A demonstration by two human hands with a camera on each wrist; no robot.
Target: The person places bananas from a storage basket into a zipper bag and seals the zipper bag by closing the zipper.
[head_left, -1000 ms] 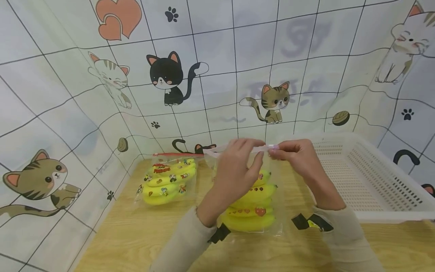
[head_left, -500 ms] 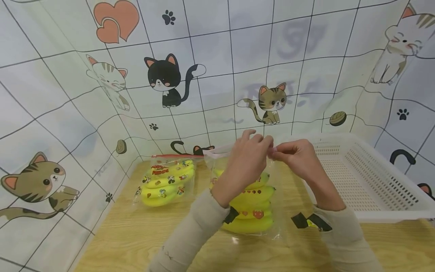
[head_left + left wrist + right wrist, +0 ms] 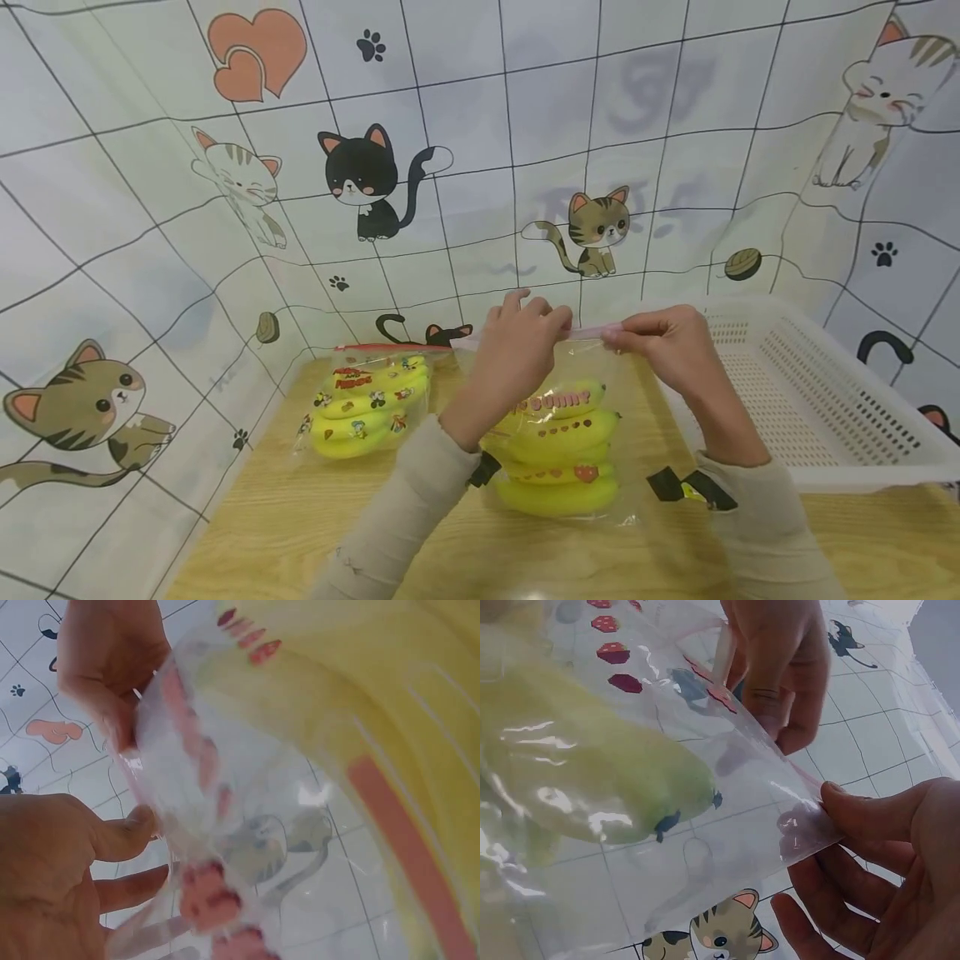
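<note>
A clear zip bag (image 3: pixel 630 467) with strawberry prints and a pale pink zip strip (image 3: pixel 588 332) stands at mid-table, holding several yellow bananas (image 3: pixel 558 498). My left hand (image 3: pixel 513 358) pinches the strip near its middle; in the left wrist view its thumb (image 3: pixel 124 836) presses at the bag's edge. At the strip's right end, my right hand (image 3: pixel 671 346) holds the corner. The right wrist view shows that corner between thumb (image 3: pixel 862 814) and fingers, with the strip stretched between both hands. My left forearm hides part of the bag's left side.
To the left lies a second zip bag (image 3: pixel 336 433) of bananas, with cartoon prints and a red strip (image 3: pixel 390 346). A white slotted basket (image 3: pixel 847 477) stands at the right. Behind the wooden table (image 3: pixel 277 533) hangs a cat-print sheet (image 3: pixel 480 167).
My left hand slides right along the strip up to my right hand, then moves back left. My right hand keeps hold of the corner, and the bag shifts slightly right.
</note>
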